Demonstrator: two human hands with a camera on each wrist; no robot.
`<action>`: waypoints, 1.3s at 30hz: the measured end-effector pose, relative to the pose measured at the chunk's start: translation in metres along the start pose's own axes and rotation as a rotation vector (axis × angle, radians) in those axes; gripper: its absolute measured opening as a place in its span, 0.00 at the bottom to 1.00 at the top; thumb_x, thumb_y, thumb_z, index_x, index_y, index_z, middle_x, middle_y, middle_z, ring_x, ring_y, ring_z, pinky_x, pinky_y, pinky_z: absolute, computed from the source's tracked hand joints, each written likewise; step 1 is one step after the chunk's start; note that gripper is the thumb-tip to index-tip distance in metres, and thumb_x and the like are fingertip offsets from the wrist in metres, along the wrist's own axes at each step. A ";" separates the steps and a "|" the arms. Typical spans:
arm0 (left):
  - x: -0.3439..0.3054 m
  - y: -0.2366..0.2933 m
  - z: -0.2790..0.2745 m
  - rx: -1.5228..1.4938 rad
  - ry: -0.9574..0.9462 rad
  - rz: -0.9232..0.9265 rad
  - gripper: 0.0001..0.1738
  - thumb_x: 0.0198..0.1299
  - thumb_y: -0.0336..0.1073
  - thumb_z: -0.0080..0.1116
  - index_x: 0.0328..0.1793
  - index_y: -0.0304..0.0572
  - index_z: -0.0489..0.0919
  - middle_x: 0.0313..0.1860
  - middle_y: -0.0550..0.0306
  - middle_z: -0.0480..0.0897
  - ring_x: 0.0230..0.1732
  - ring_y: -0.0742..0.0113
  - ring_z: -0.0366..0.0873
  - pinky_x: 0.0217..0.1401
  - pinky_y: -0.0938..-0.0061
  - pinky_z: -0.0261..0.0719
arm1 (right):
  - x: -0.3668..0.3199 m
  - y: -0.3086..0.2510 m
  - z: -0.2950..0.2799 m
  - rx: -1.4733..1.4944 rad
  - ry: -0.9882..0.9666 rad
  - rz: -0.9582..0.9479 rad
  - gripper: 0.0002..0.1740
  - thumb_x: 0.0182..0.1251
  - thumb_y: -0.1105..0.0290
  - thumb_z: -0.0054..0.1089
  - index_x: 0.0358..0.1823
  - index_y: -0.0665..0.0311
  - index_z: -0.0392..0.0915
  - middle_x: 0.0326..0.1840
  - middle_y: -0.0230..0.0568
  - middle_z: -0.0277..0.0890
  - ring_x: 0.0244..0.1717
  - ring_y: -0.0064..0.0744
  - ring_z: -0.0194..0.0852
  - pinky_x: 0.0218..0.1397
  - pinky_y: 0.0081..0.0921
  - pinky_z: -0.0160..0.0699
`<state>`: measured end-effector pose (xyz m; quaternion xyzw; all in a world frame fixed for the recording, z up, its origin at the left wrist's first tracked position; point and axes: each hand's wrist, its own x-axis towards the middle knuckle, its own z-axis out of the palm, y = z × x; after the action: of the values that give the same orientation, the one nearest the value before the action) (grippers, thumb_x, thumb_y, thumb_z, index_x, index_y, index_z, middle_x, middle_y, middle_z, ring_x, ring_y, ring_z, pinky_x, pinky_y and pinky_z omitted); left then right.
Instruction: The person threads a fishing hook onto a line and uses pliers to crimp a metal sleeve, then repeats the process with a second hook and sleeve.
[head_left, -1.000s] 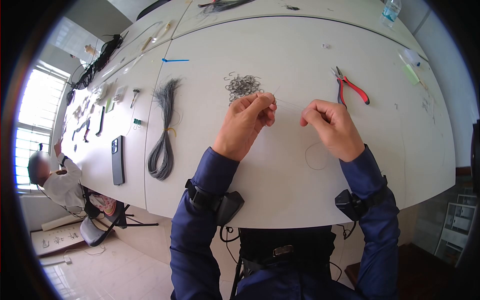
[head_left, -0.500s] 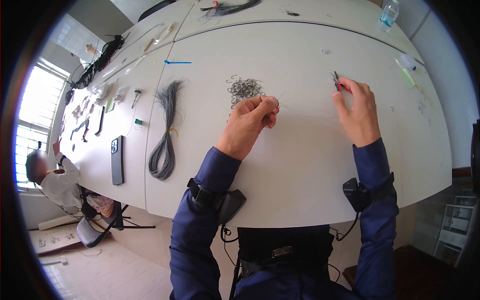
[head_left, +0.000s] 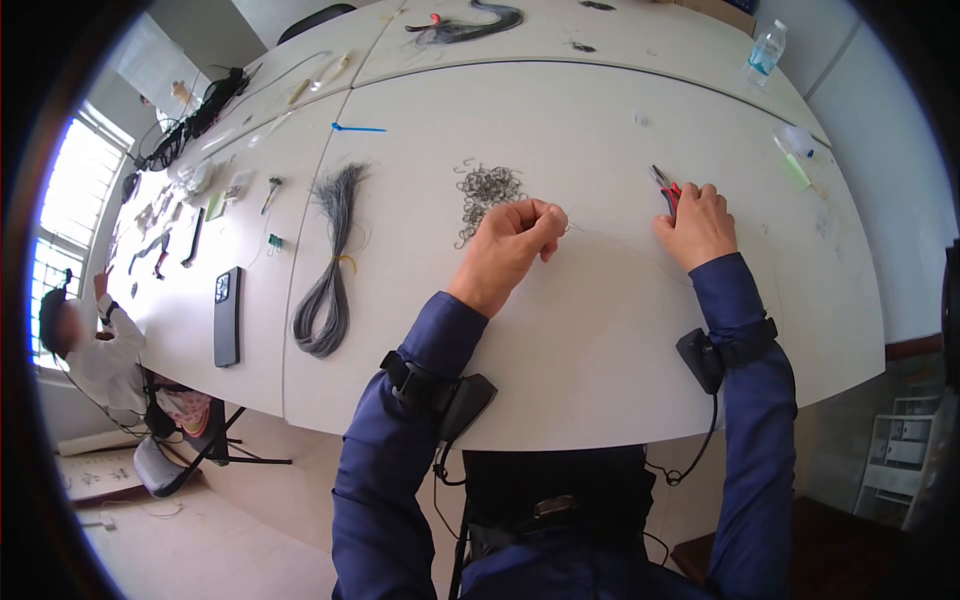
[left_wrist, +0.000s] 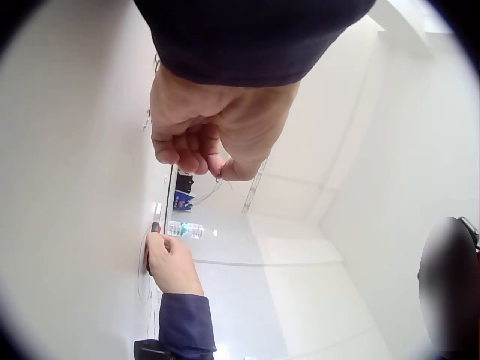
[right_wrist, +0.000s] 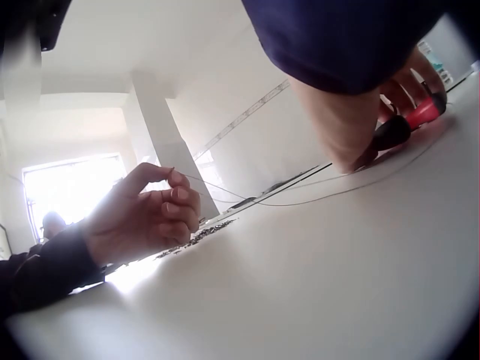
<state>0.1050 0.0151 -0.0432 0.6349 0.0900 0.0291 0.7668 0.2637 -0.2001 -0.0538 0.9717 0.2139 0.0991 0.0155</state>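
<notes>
My left hand (head_left: 508, 252) is raised over the table beside a pile of small curved metal hooks (head_left: 488, 188). Its thumb and forefinger pinch a fine line (right_wrist: 300, 203), which trails off in a loose curve towards my right hand in the right wrist view. Whatever small piece sits between those fingertips is mostly hidden. To the right, my right hand (head_left: 700, 228) grips red-handled pliers (head_left: 663, 184) low at the tabletop. Their metal nose points away from me, and the palm covers most of the handles.
A bundle of grey strands (head_left: 325, 300) and a phone (head_left: 228, 318) lie to the left, with a blue cable tie (head_left: 358, 128) beyond. A water bottle (head_left: 766, 53) stands at the far right. Another person (head_left: 100, 350) sits at the left end.
My right hand has let go of the line, moved right to the pliers and taken hold of them; their nose has turned slightly. My left hand keeps its pinch, shifted slightly right.
</notes>
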 end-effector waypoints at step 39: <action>0.003 -0.010 -0.004 -0.147 0.047 0.049 0.13 0.73 0.40 0.58 0.37 0.40 0.77 0.33 0.64 0.77 0.36 0.75 0.73 0.44 0.77 0.73 | -0.081 -0.065 -0.055 1.011 -0.070 -0.252 0.16 0.78 0.62 0.53 0.50 0.70 0.68 0.39 0.53 0.78 0.39 0.47 0.81 0.46 0.39 0.79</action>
<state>0.1065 0.0178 -0.0544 0.5780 0.0899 0.0693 0.8081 0.1539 -0.1756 -0.0200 0.8273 0.3498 -0.0519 -0.4365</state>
